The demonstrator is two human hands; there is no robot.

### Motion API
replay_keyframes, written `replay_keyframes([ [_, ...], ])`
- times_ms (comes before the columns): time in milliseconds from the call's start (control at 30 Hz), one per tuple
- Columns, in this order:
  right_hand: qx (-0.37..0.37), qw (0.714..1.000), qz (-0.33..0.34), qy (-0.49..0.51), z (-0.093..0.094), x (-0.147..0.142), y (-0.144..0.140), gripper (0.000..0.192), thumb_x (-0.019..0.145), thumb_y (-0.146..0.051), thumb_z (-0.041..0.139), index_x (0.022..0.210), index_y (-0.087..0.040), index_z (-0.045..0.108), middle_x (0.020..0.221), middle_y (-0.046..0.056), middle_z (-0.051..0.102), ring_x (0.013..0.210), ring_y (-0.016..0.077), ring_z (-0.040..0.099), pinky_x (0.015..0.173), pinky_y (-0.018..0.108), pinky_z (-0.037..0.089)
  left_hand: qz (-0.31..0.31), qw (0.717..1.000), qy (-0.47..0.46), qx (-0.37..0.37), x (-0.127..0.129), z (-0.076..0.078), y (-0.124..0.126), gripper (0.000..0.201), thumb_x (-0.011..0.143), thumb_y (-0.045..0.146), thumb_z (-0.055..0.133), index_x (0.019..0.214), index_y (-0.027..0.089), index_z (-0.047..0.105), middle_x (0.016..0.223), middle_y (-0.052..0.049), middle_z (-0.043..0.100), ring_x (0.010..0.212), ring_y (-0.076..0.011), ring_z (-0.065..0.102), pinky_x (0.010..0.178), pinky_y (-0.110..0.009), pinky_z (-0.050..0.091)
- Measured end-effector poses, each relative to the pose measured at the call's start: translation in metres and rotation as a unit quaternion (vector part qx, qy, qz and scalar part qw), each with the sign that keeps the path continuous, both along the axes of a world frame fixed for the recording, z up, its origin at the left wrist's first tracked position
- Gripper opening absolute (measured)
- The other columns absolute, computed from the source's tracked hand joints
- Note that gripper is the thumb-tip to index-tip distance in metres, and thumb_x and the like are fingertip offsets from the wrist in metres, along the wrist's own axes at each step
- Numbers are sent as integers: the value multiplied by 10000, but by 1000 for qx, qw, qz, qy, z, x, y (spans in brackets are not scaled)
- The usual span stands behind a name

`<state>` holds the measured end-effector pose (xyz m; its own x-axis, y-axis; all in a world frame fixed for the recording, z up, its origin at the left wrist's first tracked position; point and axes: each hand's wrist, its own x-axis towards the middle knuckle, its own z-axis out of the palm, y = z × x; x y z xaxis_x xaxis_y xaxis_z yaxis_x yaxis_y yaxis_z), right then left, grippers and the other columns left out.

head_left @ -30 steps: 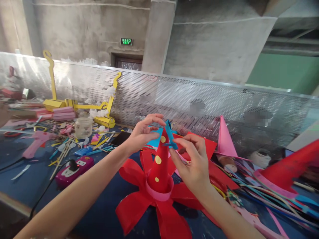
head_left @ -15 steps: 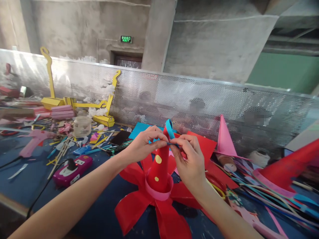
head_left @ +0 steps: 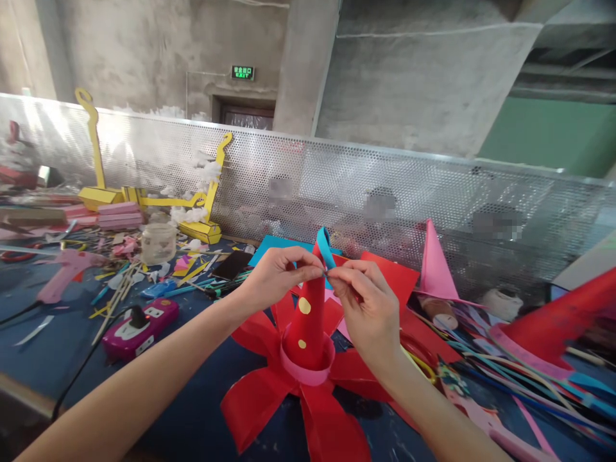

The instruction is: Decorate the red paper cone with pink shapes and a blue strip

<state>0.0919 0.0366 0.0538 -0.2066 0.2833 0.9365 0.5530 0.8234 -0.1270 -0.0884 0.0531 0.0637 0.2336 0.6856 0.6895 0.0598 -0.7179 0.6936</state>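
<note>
A red cone [head_left: 314,327] with yellow dots stands upright amid red petal-shaped pieces [head_left: 260,401]. Around its base runs a pink band [head_left: 301,372]. At the tip, a blue strip [head_left: 326,249] curls into a loop. My left hand [head_left: 279,276] and my right hand [head_left: 368,311] meet in front of the upper cone, fingertips almost touching. Both are closed in a pinch on the lower part of the strip, little of which shows between the fingers.
A purple power strip [head_left: 140,328], a pink glue gun [head_left: 67,273] and a glass jar [head_left: 158,244] are on the left. At the right lie a pink cone [head_left: 437,266], a red cone-shaped piece [head_left: 553,321] and thin coloured strips. Perforated metal panels [head_left: 414,173] stand behind.
My fingertips have come closer together and slightly up. Less of the blue strip shows between them, and its loop has shifted a little, now looking narrower.
</note>
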Motion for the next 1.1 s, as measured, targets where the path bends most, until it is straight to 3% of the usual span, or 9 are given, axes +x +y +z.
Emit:
replay_keyframes([
  [233,-2,1000,4,29,0,0,-2,157,922,-129,587,891,-247,684,846,18,583,709,142,605,573,291,508,52,994,-8,92,6,-3,-6,47,803,212,720,810,227,764,765,-9,728,700,-138,597,670,-271,453],
  [400,-27,999,12,46,-3,0,-1,121,916,-176,595,905,-264,678,850,14,624,701,150,621,602,310,534,88,993,5,84,9,-2,-6,14,781,223,751,777,227,739,719,17,720,620,-118,557,594,-251,421],
  [533,-115,985,20,127,-11,0,4,140,868,-248,660,980,-258,578,850,5,646,736,173,655,650,347,571,73,992,15,100,8,-3,-4,58,804,211,735,853,222,765,777,-9,736,677,-132,607,637,-258,466],
  [700,-131,975,37,176,-13,-2,5,181,822,-263,692,880,-247,520,818,4,655,729,170,680,669,348,603,49,985,29,162,8,-7,-2,94,857,208,693,901,226,774,816,-31,729,746,-142,655,696,-265,525],
  [900,-132,974,34,179,-12,-6,0,196,808,-254,682,861,-249,493,837,19,676,738,183,706,685,366,626,138,956,78,246,13,-9,-3,66,907,208,634,889,215,698,872,-25,725,836,-158,654,781,-296,540],
  [1100,-133,977,24,162,-13,-7,-4,171,819,-244,648,852,-251,481,851,34,670,729,201,709,696,416,626,190,930,129,286,18,-8,-4,105,953,185,547,863,191,601,824,-17,661,770,-144,590,705,-267,503],
])
